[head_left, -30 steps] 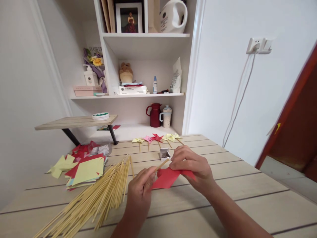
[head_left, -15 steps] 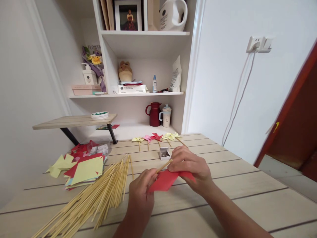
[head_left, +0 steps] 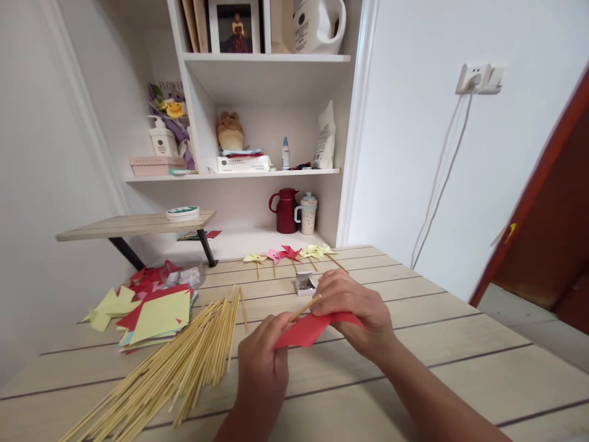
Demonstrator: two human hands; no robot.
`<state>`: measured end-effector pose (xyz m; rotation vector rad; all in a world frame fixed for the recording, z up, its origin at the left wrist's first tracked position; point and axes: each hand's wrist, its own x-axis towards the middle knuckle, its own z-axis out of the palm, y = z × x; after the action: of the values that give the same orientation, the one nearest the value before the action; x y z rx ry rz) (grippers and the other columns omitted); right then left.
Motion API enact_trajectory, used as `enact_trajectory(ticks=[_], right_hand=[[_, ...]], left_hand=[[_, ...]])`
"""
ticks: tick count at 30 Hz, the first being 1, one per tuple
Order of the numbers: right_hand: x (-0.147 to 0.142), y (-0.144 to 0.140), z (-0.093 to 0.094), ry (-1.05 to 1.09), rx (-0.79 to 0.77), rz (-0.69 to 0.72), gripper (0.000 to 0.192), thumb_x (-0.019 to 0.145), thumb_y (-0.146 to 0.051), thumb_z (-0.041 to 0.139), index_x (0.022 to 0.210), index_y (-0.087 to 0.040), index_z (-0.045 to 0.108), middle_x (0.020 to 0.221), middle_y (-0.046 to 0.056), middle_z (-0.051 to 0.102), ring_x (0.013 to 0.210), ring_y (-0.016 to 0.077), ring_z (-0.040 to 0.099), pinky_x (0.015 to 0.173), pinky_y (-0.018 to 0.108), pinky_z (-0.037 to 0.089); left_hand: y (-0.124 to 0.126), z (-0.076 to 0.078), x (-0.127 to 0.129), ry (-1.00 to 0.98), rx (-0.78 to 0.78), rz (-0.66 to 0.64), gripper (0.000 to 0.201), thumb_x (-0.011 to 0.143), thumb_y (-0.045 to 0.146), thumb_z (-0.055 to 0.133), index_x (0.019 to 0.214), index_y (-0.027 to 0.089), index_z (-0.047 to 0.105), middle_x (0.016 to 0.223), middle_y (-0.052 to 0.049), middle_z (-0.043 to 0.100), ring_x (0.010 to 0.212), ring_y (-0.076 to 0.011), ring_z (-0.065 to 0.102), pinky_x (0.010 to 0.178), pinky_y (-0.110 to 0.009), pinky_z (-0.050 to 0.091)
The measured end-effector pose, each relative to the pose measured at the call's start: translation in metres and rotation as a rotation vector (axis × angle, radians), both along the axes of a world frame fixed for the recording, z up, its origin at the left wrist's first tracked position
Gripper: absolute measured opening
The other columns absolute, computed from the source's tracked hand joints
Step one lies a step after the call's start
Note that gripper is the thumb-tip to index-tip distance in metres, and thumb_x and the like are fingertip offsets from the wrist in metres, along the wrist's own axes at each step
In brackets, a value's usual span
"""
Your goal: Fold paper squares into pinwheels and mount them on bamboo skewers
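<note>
Between my hands, over the table, is a red paper pinwheel with a thin wooden stick behind it. My left hand is closed around the stick's lower end, and the paper's left edge lies against its thumb. My right hand pinches the middle of the pinwheel near the stick's tip; its fingers hide what lies under them. Just beyond my hands stands a small open box with tiny metal pieces in it. To the left lies a loose bundle of wooden sticks.
Several finished pinwheels lie along the table's back edge. At left are stacked coloured paper squares, a cut yellow paper and a clear container. A raised wooden stand and a shelf with a red jug are behind.
The red paper has tilted slightly, with its lower edge a little higher and flatter. Both hands keep their hold almost in place. The whole view has shifted a little.
</note>
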<state>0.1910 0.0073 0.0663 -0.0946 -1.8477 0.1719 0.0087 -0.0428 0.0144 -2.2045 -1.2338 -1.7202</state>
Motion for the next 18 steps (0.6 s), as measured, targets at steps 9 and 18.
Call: enact_trajectory(ticks=[9,18], right_hand=[[-0.0004,-0.0016,0.0022,0.003,-0.007,0.023,0.019,0.088,-0.012,0.062,0.099,-0.023,0.074,0.077,0.005,0.072,0.076,0.021,0.063,0.073,0.042,0.052],[-0.0004,-0.0028,0.0026,0.014,-0.021,0.022,0.021,0.088,-0.01,0.061,0.097,-0.023,0.074,0.076,0.005,0.072,0.076,0.0211,0.064,0.073,0.042,0.053]], left_hand=[[0.0012,-0.0014,0.0023,0.002,0.066,0.017,0.029,0.09,0.011,0.044,0.103,0.018,0.069,0.076,-0.002,0.071,0.064,-0.0145,0.066,0.056,-0.022,0.049],[0.0023,-0.0062,0.0038,-0.025,0.066,0.007,0.03,0.09,0.01,0.043,0.104,0.019,0.067,0.076,-0.001,0.069,0.065,-0.0139,0.064,0.056,-0.022,0.048]])
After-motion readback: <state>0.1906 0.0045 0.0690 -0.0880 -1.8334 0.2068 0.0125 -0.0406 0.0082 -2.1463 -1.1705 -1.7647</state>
